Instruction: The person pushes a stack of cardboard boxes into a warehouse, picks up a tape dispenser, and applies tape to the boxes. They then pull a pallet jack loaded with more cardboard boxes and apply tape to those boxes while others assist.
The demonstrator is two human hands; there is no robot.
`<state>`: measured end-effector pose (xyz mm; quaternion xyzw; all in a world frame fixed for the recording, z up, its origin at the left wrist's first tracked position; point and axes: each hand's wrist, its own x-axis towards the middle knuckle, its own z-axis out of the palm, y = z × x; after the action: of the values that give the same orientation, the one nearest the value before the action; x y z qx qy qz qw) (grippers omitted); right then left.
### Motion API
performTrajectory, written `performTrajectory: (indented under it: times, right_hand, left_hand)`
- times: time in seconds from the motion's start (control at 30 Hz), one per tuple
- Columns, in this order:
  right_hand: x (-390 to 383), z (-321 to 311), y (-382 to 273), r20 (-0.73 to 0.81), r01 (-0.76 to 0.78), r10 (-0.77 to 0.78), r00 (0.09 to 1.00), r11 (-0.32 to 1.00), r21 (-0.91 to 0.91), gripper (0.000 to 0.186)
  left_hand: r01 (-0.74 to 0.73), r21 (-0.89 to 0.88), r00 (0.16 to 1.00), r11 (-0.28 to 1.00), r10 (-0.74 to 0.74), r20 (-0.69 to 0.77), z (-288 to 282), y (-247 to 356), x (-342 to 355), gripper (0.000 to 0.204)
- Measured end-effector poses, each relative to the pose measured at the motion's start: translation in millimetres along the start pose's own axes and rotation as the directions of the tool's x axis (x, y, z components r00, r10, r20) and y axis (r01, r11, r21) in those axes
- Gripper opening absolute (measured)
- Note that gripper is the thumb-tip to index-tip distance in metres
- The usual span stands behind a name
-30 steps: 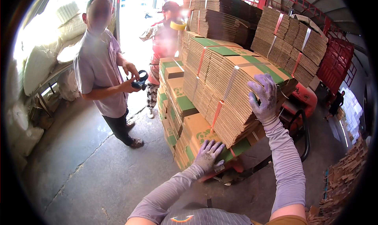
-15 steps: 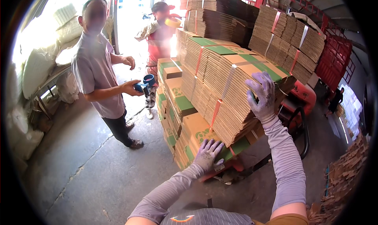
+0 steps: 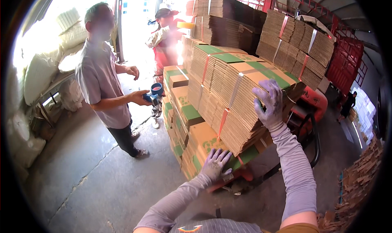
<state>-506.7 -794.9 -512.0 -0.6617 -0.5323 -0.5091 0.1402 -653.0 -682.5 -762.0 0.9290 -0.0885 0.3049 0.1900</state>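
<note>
A tall load of flattened cardboard boxes, brown with green bands, stands in front of me. My left hand (image 3: 215,164), in a purple-stained glove, lies with fingers spread on a lower carton bundle (image 3: 203,138). My right hand (image 3: 269,103), gloved likewise, is raised at the near end of an upper strapped bundle (image 3: 228,98); its fingers are apart and slightly bent, and it grips nothing. Whether its palm touches the cardboard I cannot tell. Red and white straps run round the bundles. Beneath the load shows a red cart part (image 3: 232,182).
At left a person (image 3: 102,69) holds a blue tape dispenser (image 3: 153,95). Behind the load another person (image 3: 163,45) stands near a yellow tape roll (image 3: 185,25). Right of the load is a red vehicle with a black bar (image 3: 316,141). White sacks (image 3: 45,69) line the left side.
The person at left has turned their head toward the load. The person behind has shifted slightly. Both my hands keep nearly the same places on the load.
</note>
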Motion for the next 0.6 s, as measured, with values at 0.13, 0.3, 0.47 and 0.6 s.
performTrajectory:
  times: [0.13,0.3,0.47,0.6]
  right_hand:
    - [-4.4,0.6,-0.3,0.01,-0.005,0.005,1.0,1.0,0.011,0.038]
    - [1.4,2.2,1.2,0.006,0.002,-0.002,1.0,1.0,-0.006,0.038]
    - [-1.9,-0.1,1.9,0.007,-0.008,0.008,1.0,1.0,0.007,0.037]
    - [0.0,1.7,0.1,-0.002,-0.015,0.015,1.0,1.0,0.0,0.037]
  left_hand:
    - [-0.007,-0.004,1.0,1.0,0.007,-0.006,-1.2,0.0,-0.5,0.069]
    - [-0.001,-0.005,1.0,1.0,0.001,0.005,0.3,-1.2,-1.3,0.069]
    - [0.001,-0.01,1.0,1.0,-0.001,0.01,-2.5,1.0,0.4,0.07]
    - [0.01,-0.005,1.0,1.0,-0.01,0.022,-1.9,-0.3,0.7,0.07]
